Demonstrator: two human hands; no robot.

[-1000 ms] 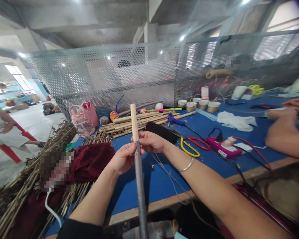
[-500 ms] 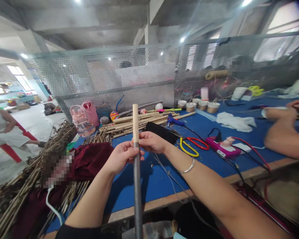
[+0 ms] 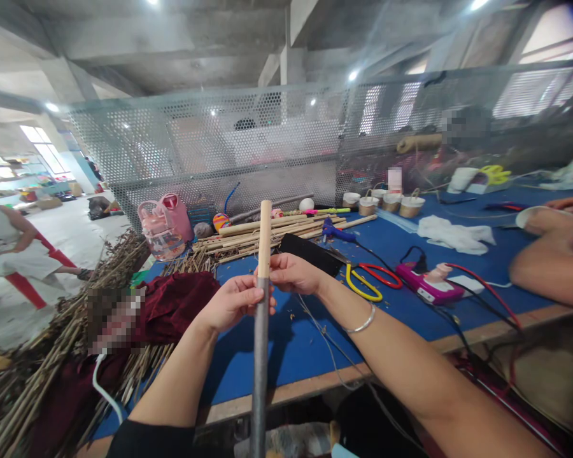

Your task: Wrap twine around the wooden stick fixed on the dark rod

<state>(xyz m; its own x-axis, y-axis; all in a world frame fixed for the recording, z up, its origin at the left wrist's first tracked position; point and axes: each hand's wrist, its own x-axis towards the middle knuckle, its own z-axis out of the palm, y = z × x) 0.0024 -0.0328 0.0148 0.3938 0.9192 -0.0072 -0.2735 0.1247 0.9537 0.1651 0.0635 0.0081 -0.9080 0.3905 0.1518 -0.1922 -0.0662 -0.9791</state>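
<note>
A long wooden stick (image 3: 260, 356) stands nearly upright in front of me, its pale bare top above a dark grey covered lower length. My left hand (image 3: 241, 298) pinches it from the left, at the line where the grey part starts. From the other side, the fingers of my right hand (image 3: 286, 273) grip it just above that line. Some fingertips lie hidden behind the stick. Its lower end runs out of view at the bottom edge. Beneath my hands is the blue tabletop (image 3: 239, 375).
Bare sticks (image 3: 291, 229) and a black case (image 3: 310, 253) lie behind my hands. Scissors (image 3: 363, 280), a blue glue gun (image 3: 339, 232) and a purple power strip (image 3: 430, 283) are rightward. Left are dark red cloth (image 3: 181, 302) and dry stalks (image 3: 105, 267). A co-worker's arm (image 3: 549, 267) rests far right.
The stick's top has shifted slightly right and its lower end slightly left, so it leans a little more. Both hands keep their hold at nearly the same place.
</note>
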